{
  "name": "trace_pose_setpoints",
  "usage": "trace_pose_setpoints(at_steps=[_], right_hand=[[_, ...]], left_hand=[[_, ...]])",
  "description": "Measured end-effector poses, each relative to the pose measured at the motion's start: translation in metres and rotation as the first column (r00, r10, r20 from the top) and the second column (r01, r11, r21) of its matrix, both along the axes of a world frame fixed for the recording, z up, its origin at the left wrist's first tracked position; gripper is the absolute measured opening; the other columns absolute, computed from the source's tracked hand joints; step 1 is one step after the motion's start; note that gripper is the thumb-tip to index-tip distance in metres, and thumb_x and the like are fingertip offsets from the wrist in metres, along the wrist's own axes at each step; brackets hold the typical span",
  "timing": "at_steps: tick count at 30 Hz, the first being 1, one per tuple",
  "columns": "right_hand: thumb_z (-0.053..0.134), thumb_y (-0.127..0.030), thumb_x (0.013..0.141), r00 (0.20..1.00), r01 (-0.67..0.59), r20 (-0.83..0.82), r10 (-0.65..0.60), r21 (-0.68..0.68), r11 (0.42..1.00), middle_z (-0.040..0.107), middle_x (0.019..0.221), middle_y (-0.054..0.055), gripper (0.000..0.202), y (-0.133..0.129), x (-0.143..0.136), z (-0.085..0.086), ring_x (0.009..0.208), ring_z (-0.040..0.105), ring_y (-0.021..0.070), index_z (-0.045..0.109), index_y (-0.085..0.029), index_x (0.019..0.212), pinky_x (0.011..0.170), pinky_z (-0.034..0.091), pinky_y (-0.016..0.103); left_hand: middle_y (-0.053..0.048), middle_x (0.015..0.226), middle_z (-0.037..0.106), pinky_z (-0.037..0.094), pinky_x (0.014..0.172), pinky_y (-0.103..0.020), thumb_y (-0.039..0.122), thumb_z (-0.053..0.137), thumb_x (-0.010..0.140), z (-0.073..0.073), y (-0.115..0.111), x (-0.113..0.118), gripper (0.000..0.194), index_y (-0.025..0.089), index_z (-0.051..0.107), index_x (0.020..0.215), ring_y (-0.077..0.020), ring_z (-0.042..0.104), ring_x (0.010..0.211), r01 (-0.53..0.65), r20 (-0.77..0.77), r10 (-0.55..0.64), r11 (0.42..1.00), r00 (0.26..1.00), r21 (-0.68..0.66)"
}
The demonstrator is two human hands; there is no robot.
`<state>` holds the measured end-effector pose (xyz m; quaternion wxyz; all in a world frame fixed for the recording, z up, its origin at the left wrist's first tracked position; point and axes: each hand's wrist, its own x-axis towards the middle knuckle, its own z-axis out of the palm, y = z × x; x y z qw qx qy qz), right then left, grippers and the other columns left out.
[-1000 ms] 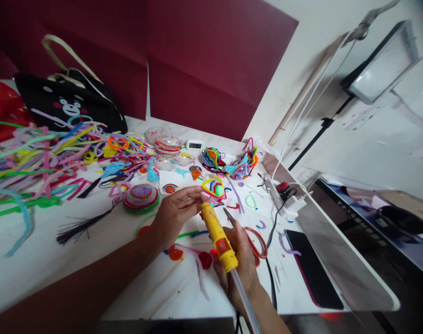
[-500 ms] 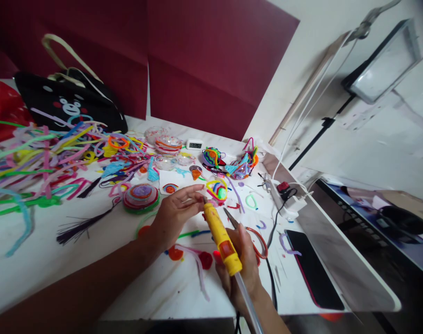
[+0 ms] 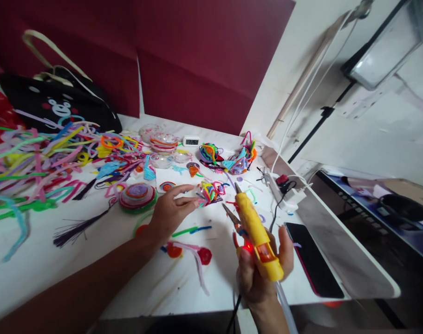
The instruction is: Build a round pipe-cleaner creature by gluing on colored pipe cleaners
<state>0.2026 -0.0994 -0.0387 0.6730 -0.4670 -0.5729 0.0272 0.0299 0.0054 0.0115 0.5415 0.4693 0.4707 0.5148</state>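
My right hand (image 3: 258, 278) is wrapped round a yellow hot glue gun (image 3: 256, 227), its nozzle pointing up and away and a clear glue stick (image 3: 286, 306) coming out of its rear. A red light glows by the fingers. My left hand (image 3: 174, 208) is closed at the fingertips on a small multicoloured pipe-cleaner ornament (image 3: 208, 191), just above the tabletop. Between the hands lie scissors (image 3: 231, 214), partly hidden behind the glue gun. Left of my left hand sits a round coiled pipe-cleaner piece (image 3: 139, 195) with a dark tassel (image 3: 81, 228).
Loose pipe cleaners (image 3: 44, 157) are heaped at left before a black bag (image 3: 58, 102). Clear decorated domes (image 3: 163, 143) and a small digital clock (image 3: 191, 141) stand at the back. A power strip (image 3: 284, 192) and a phone (image 3: 314, 260) lie at right. A red coil (image 3: 204, 256) lies in front.
My right hand has drawn the glue gun right and toward me, away from the left hand. The left hand has shifted slightly left, and the ornament has turned.
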Motion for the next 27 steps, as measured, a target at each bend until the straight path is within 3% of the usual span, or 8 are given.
trace_pose_setpoints(at_steps=[3,5,11,14,20,24,27], right_hand=[[0.057,-0.031,0.092,0.997,0.069,-0.033,-0.067,0.071,0.995,0.056,0.13,0.019,0.069,0.0,-0.004,0.004,0.109,0.064,0.0328,0.022,-0.026,0.15,0.078,0.059,0.047],[0.058,-0.03,0.091,0.998,0.049,-0.031,-0.046,0.086,0.995,0.057,0.128,0.019,0.069,0.0,-0.007,0.008,0.106,0.065,0.0322,0.023,-0.024,0.15,0.078,0.059,0.047],[0.056,-0.028,0.092,0.993,-0.064,0.104,0.06,0.035,0.997,0.061,0.117,0.015,0.068,0.001,-0.007,0.017,0.093,0.069,0.0251,0.022,-0.024,0.151,0.074,0.061,0.04],[0.057,-0.027,0.092,0.975,-0.058,0.214,0.059,-0.011,0.998,0.06,0.114,0.014,0.072,0.001,-0.004,0.014,0.093,0.068,0.0249,0.019,-0.025,0.152,0.075,0.06,0.042],[0.057,-0.026,0.09,0.941,0.005,0.338,0.004,-0.024,1.0,0.059,0.113,0.015,0.076,0.003,-0.002,0.009,0.092,0.066,0.0265,0.015,-0.023,0.154,0.078,0.058,0.047],[0.057,-0.024,0.09,0.937,0.02,0.349,-0.011,-0.021,1.0,0.06,0.112,0.014,0.076,0.004,-0.002,0.013,0.093,0.066,0.0265,0.014,-0.023,0.154,0.078,0.058,0.047],[0.056,-0.024,0.091,0.93,0.013,0.367,-0.007,-0.014,1.0,0.061,0.11,0.015,0.075,0.003,-0.002,0.018,0.092,0.066,0.0268,0.014,-0.021,0.154,0.078,0.058,0.048]], left_hand=[[-0.016,0.131,0.061,0.056,0.085,-0.041,0.032,0.078,0.059,-0.01,0.003,-0.001,0.039,0.014,0.07,0.092,-0.0282,0.072,0.091,0.001,-0.125,0.01,0.996,0.992,0.089],[-0.016,0.134,0.058,0.056,0.085,-0.041,0.032,0.077,0.059,-0.017,0.004,-0.001,0.031,0.015,0.072,0.084,-0.0278,0.071,0.092,0.018,-0.201,0.009,0.991,0.98,0.129],[-0.013,0.125,0.064,0.053,0.092,-0.041,0.033,0.074,0.063,-0.02,0.007,-0.004,0.023,0.018,0.077,0.079,-0.0285,0.065,0.108,0.056,-0.382,0.029,0.976,0.924,0.211],[-0.012,0.118,0.067,0.051,0.095,-0.04,0.036,0.075,0.063,-0.017,0.009,-0.005,0.021,0.02,0.078,0.076,-0.0306,0.059,0.118,0.073,-0.409,0.033,0.968,0.912,0.241],[-0.011,0.108,0.068,0.059,0.066,-0.037,0.039,0.077,0.057,-0.023,0.015,-0.004,0.026,0.018,0.076,0.073,-0.026,0.068,0.085,0.036,-0.248,0.001,0.989,0.969,0.146],[-0.008,0.089,0.072,0.055,0.073,-0.037,0.039,0.072,0.064,-0.018,0.016,-0.006,0.021,0.02,0.076,0.072,-0.0252,0.067,0.084,0.048,-0.421,0.063,0.968,0.905,0.248],[-0.006,0.087,0.073,0.052,0.073,-0.034,0.041,0.069,0.068,-0.015,0.018,-0.009,0.021,0.021,0.075,0.074,-0.0229,0.066,0.081,0.037,-0.523,0.119,0.96,0.844,0.277]])
